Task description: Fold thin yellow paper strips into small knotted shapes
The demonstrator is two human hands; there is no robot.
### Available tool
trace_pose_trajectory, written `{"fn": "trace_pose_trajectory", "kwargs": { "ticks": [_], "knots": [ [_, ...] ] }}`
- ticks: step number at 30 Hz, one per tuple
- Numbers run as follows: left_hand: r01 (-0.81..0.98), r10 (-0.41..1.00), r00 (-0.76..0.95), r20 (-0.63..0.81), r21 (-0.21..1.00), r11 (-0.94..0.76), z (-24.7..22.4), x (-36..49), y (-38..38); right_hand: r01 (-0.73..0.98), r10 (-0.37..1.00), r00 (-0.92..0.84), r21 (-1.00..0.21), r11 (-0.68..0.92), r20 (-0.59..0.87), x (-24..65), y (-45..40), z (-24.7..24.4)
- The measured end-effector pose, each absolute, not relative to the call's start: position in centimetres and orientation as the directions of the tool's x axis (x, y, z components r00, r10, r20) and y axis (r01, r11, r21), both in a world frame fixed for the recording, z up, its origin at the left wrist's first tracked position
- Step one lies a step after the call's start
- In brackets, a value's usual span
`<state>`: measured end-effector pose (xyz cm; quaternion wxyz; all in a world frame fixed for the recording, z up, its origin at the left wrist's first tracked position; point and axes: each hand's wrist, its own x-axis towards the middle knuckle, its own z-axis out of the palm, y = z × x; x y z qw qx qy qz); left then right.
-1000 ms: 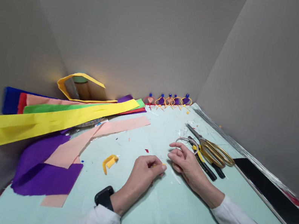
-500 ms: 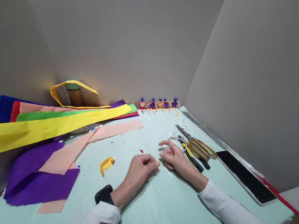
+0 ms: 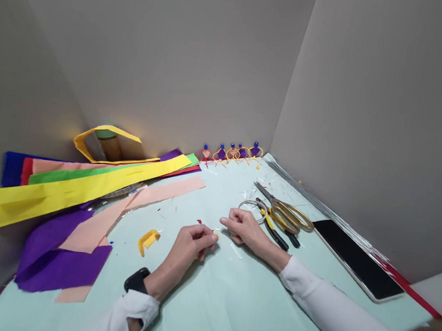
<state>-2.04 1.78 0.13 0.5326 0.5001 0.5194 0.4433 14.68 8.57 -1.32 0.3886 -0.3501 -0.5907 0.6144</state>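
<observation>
Poking from the pinching left hand (image 3: 190,240), yellow material (image 3: 215,236) faces the half-curled right hand (image 3: 247,231).

Pale-green cloth-covered table (image 3: 264,314): bent yellow-orange scrap (image 3: 151,240) left of left hand (image 3: 191,244); gold-handled metal scissors (image 3: 276,203) beyond right hand (image 3: 246,231); rectangular black-screened device (image 3: 357,260) by right edge.

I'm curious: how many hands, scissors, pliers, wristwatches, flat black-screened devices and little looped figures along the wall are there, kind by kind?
Hands: 2
Scissors: 1
Pliers: 1
Wristwatch: 1
Flat black-screened device: 1
Little looped figures: 5
Total: 11
</observation>
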Motion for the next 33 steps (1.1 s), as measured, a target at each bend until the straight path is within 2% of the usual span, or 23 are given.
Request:
{"fn": "trace_pose_trajectory", "kwargs": {
  "ticks": [5,14,20,33],
  "knots": [
    [0.051,0.991,0.046,-0.125,0.991,0.122,0.6,-1.9,1.7,-0.075,0.877,-0.479,-0.997,-0.017,0.022,14.6,8.1,-0.8],
    [0.038,0.989,0.01,-0.147,0.989,0.146,1.0,-1.8,1.4,-0.192,0.814,-0.58,-0.971,-0.144,-0.006,14.6,7.8,-0.8],
    [0.032,0.986,0.003,-0.166,0.986,0.166,0.8,-1.7,1.5,-0.21,0.806,-0.591,-0.958,-0.196,-0.035,14.5,7.8,-1.0],
    [0.045,0.979,0.023,-0.201,0.979,0.2,0.7,-2.1,1.5,-0.229,0.845,-0.534,-0.96,-0.161,-0.015,14.6,8.2,-1.7]
  ]
}}
